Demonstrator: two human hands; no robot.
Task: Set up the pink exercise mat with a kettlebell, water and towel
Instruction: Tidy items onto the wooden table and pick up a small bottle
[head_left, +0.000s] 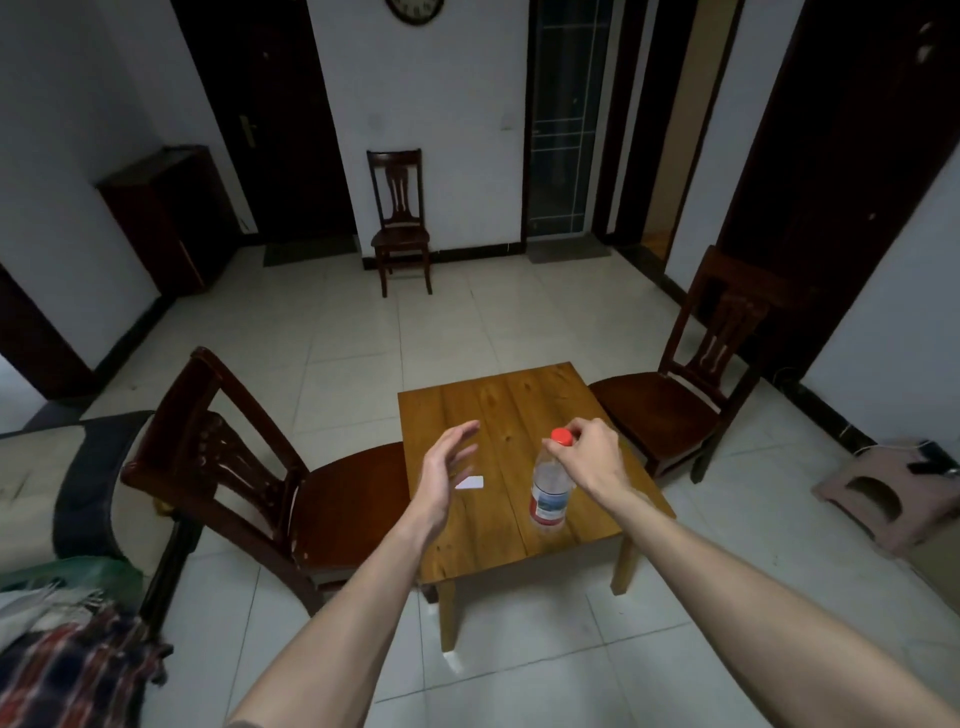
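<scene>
At far left, a plaid cloth (78, 670) lies crumpled by a cushioned seat. Beside it stands 1 dark, glossy wooden chair (244, 467). Over the small pine table (498, 405) the left hand (447, 467) hovers, fingers spread and empty, above a white paper scrap (470, 483). The right hand (589, 457) pinches the neck of a clear plastic water bottle (551, 488) under its red cap; the bottle stands upright on the boards. No pink mat, kettlebell or towel shows, so the setup looks barely begun: only the water is in hand.

Bottle neck (551, 453) behind the right hand's (592, 454) grip; clock (414, 9) cropped at top.
</scene>
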